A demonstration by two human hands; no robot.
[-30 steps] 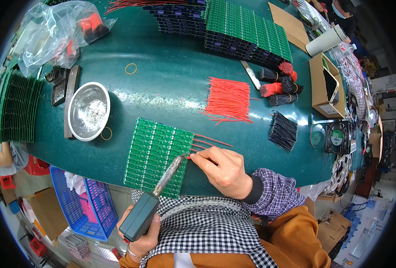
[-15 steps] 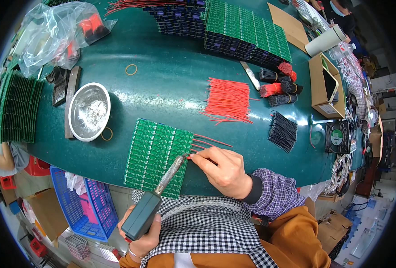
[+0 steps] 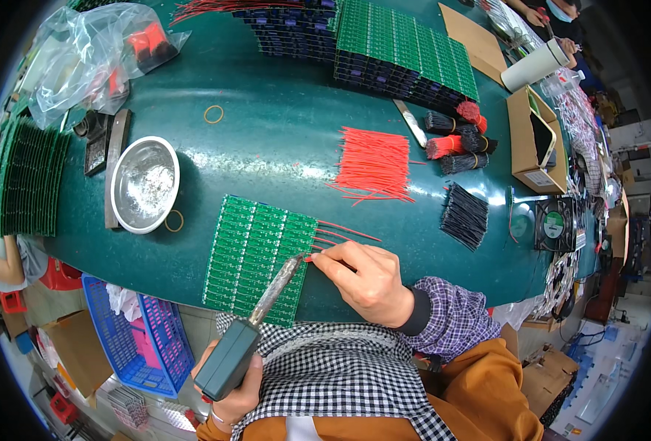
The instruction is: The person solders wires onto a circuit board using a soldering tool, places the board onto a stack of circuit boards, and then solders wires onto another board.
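My left hand [image 3: 241,393] is closed around the dark handle of a soldering iron [image 3: 227,358]. The iron's metal tip reaches up to the right edge of a green circuit board panel [image 3: 255,257] that lies on the table. Pinched between the thumb and forefinger of my right hand [image 3: 369,279] is a short red wire [image 3: 309,258], its end at the board's edge beside the tip. Several red wires [image 3: 349,230] stick out from that edge just above my fingers. A flat pile of loose red wires [image 3: 373,163] lies beyond my right hand, and black wires [image 3: 465,217] lie farther right.
A white bowl [image 3: 146,184] stands at the left beside a metal bar [image 3: 117,169]. Upright boards [image 3: 31,176] line the far left; stacked green panels [image 3: 406,51] fill the back. Bundled wires [image 3: 461,143], an open carton [image 3: 535,143] and a small fan [image 3: 555,225] occupy the right.
The soldering iron has shifted very slightly left, its tip staying by the board's right edge. My right hand holds its place. At the far upper right, another person's hands have come into view.
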